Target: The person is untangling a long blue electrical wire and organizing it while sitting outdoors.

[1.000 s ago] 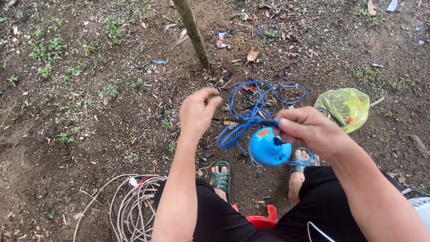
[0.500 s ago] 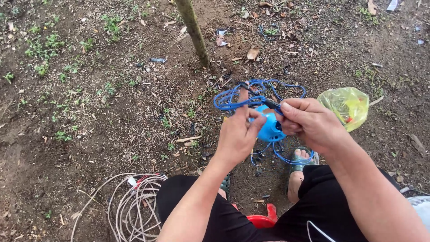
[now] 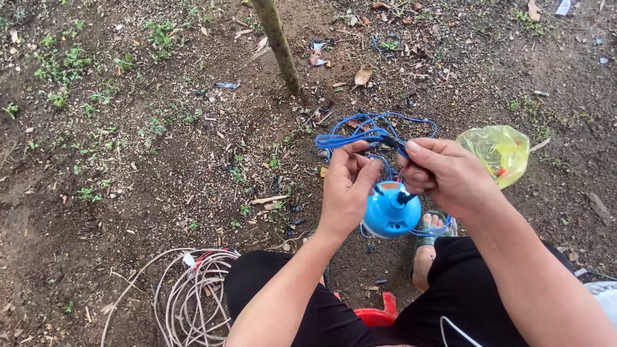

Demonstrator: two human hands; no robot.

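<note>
A coil of pale wire (image 3: 186, 299) lay on the dirt at left, a thin tree trunk (image 3: 277, 45) rising behind. The left hand (image 3: 347, 186) pinched bunched loops of blue cord (image 3: 360, 136) above a round blue device (image 3: 391, 211); the right hand (image 3: 447, 173) gripped the cord's black end. A yellow plastic bag (image 3: 500, 151) sat at right.

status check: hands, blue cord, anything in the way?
Left hand and right hand both pinch the folded blue cord. Round blue device hangs just under the hands. Yellow bag and white cable coil lie apart from both.
</note>
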